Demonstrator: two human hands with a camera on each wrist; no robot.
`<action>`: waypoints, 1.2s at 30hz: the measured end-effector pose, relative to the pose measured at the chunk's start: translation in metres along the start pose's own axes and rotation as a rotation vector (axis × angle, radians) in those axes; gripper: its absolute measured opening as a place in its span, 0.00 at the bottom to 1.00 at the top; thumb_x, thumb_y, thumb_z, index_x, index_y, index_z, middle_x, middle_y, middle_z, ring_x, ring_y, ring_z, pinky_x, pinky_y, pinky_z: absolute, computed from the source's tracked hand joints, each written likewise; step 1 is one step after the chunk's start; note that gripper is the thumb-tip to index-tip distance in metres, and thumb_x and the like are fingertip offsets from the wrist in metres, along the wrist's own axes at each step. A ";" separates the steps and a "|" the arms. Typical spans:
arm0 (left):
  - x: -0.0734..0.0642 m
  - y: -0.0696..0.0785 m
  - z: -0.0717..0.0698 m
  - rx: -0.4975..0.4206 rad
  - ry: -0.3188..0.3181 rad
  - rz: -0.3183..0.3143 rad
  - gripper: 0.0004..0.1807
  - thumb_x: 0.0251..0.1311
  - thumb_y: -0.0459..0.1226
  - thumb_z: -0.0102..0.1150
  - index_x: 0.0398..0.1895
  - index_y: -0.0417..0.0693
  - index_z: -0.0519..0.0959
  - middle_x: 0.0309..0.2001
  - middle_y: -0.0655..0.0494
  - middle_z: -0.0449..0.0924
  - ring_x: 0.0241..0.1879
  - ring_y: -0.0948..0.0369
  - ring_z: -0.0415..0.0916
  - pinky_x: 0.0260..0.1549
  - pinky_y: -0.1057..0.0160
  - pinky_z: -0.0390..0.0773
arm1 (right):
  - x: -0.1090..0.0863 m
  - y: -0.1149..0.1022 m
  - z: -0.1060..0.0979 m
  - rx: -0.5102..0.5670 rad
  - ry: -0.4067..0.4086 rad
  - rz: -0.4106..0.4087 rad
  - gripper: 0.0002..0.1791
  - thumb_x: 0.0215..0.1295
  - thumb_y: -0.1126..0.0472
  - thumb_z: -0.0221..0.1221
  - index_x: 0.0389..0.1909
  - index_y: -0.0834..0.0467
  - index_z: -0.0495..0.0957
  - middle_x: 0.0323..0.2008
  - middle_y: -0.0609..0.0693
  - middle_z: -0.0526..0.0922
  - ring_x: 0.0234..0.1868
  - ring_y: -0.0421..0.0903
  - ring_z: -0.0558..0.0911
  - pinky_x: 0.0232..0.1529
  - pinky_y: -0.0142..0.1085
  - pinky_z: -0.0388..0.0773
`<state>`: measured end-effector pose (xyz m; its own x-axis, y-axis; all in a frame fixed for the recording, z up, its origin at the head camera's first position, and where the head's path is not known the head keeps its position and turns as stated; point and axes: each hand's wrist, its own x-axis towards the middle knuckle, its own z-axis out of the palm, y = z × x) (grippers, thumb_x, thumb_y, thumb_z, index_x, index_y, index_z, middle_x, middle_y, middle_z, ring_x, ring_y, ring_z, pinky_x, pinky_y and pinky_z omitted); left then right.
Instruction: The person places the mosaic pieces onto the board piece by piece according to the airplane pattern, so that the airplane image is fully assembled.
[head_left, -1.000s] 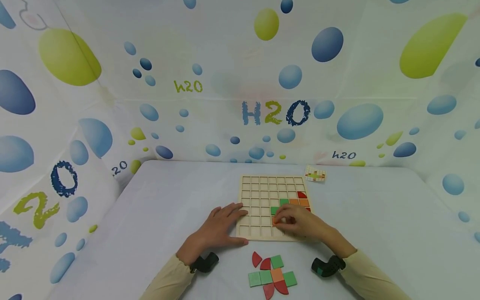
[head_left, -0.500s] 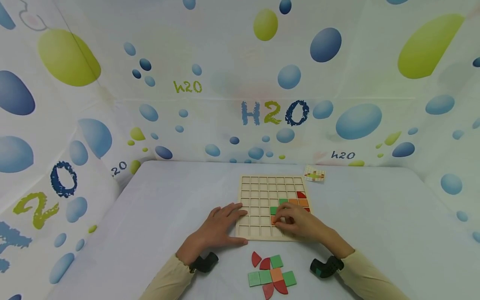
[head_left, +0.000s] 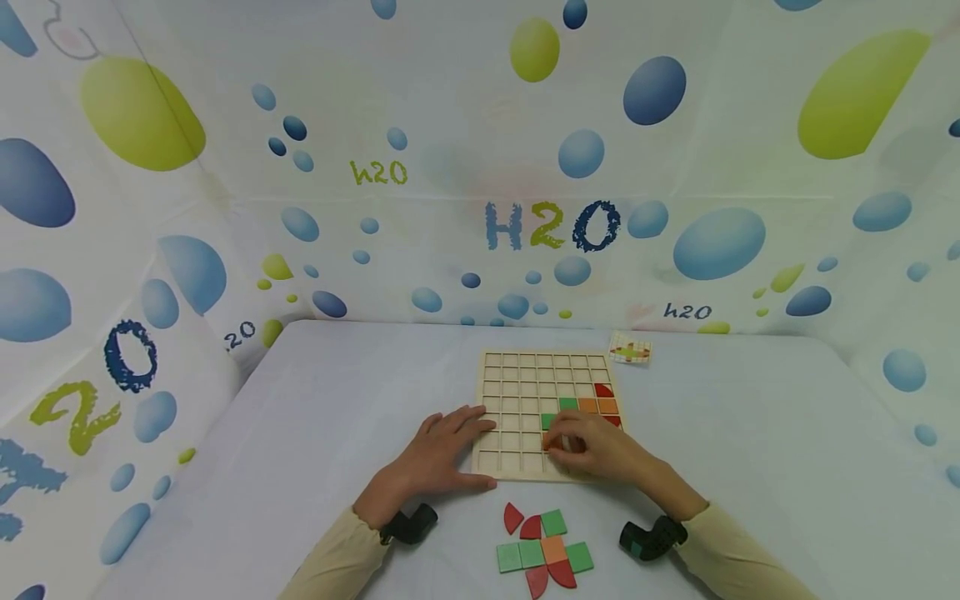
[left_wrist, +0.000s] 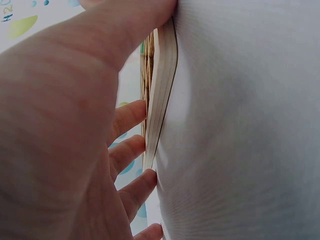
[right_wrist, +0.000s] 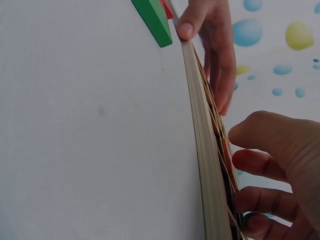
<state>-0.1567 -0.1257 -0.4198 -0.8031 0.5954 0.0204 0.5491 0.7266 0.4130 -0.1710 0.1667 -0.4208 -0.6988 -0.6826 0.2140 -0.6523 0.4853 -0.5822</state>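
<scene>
My left hand point(head_left: 442, 454) lies spread along the left edge of the wooden grid board point(head_left: 513, 375), fingers on the rim and thumb at the near left corner. Over the board's lower part is my right hand point(head_left: 600, 442), its fingers bent. In the right wrist view, a gap shows between its thumb and forefinger, right by an orange tile point(right_wrist: 227, 156) set in the board. Farther up the grid sit green tiles point(head_left: 567, 403), more orange tiles point(head_left: 597, 405) and a red quarter-circle piece point(head_left: 603, 390). Another red piece point(head_left: 613, 422) is partly hidden behind the right hand.
Loose pieces lie on the white tabletop point(head_left: 360, 367) in front of the board: several green squares point(head_left: 531, 553), one orange square point(head_left: 554, 549) and several red quarter-circles point(head_left: 562, 574). A small pattern card point(head_left: 631, 348) lies beyond the board's far right corner.
The right hand's fingertips have shifted very slightly over the orange tile and cover more of it. The left hand and the loose pieces stay in place.
</scene>
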 end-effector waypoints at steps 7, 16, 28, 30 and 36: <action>0.000 0.001 0.000 0.000 -0.002 -0.005 0.41 0.53 0.59 0.67 0.68 0.52 0.68 0.72 0.49 0.59 0.72 0.47 0.55 0.65 0.37 0.56 | 0.002 -0.005 0.002 0.002 -0.021 0.004 0.05 0.64 0.61 0.63 0.40 0.52 0.84 0.38 0.41 0.79 0.30 0.35 0.71 0.29 0.26 0.71; 0.000 0.000 0.000 0.005 0.008 0.001 0.41 0.52 0.60 0.66 0.67 0.53 0.69 0.72 0.50 0.60 0.72 0.48 0.55 0.64 0.37 0.56 | 0.004 -0.018 0.001 0.000 -0.060 -0.024 0.05 0.63 0.62 0.63 0.38 0.52 0.85 0.35 0.40 0.80 0.29 0.35 0.71 0.29 0.24 0.70; 0.000 0.001 0.000 0.019 0.011 -0.004 0.41 0.52 0.59 0.67 0.67 0.53 0.69 0.72 0.49 0.61 0.72 0.47 0.56 0.64 0.38 0.57 | 0.004 -0.031 0.008 0.040 -0.206 -0.112 0.04 0.64 0.56 0.65 0.37 0.49 0.85 0.33 0.38 0.79 0.29 0.29 0.70 0.30 0.22 0.70; 0.000 0.001 0.000 0.023 0.012 -0.002 0.41 0.52 0.59 0.67 0.67 0.53 0.69 0.71 0.50 0.61 0.71 0.47 0.56 0.64 0.38 0.57 | 0.003 -0.033 0.008 0.045 -0.231 -0.133 0.04 0.64 0.55 0.64 0.37 0.49 0.85 0.34 0.37 0.79 0.30 0.29 0.70 0.31 0.21 0.70; 0.000 0.000 0.000 0.022 0.015 0.002 0.41 0.52 0.59 0.67 0.67 0.52 0.69 0.71 0.50 0.61 0.71 0.48 0.57 0.63 0.37 0.58 | 0.002 -0.037 0.009 0.066 -0.322 -0.174 0.06 0.65 0.53 0.64 0.39 0.48 0.85 0.37 0.36 0.80 0.34 0.29 0.71 0.35 0.21 0.70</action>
<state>-0.1566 -0.1251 -0.4200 -0.8055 0.5915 0.0347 0.5552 0.7330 0.3931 -0.1451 0.1423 -0.4059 -0.4442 -0.8937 0.0630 -0.7256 0.3176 -0.6104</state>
